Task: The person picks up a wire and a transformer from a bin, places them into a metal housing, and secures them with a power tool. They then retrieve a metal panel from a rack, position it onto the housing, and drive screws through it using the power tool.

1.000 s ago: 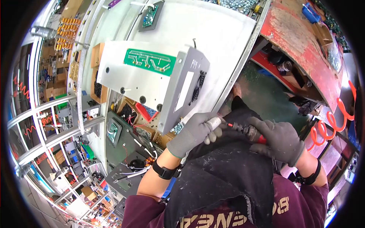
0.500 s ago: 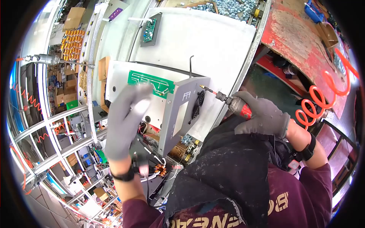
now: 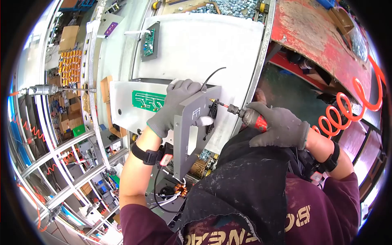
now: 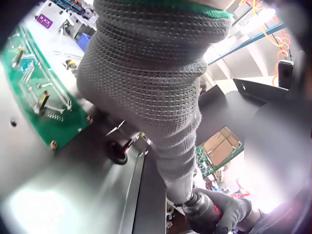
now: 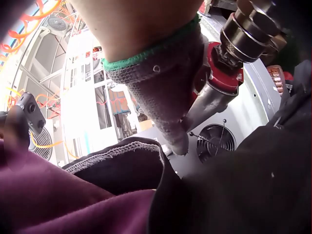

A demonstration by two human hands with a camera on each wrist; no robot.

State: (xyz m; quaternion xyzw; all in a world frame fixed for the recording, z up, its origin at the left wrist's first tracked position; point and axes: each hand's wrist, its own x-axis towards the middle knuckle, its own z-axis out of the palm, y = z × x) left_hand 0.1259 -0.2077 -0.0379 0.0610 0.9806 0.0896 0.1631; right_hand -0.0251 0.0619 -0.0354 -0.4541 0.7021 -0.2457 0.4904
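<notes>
A metal casing stands on the workbench, with a grey end panel (image 3: 181, 157) facing the person and a green circuit board (image 3: 148, 100) on its flat side. My gloved left hand (image 3: 177, 102) grips the panel's upper edge, fingers behind it and the pale-tipped thumb across its front. In my gloved right hand (image 3: 281, 124) is a red and grey power screwdriver (image 3: 250, 117), pointing left. A small brass-coloured piece shows at the bit's end, right at the panel near the black fan grille (image 5: 216, 143). In the left wrist view, the glove (image 4: 146, 83) covers much of the panel edge.
A small board on a grey plate (image 3: 150, 43) lies farther back on the white bench top (image 3: 196, 45). Loose metal hardware (image 3: 239, 10) fills the far end. A red coiled air hose (image 3: 347, 110) hangs at right. A black cable (image 3: 214, 73) rises behind the panel.
Both hands were together over the apron, the left at the screwdriver's bit. The left hand has crossed to the casing and taken hold of its panel; the right has brought the screwdriver up to it.
</notes>
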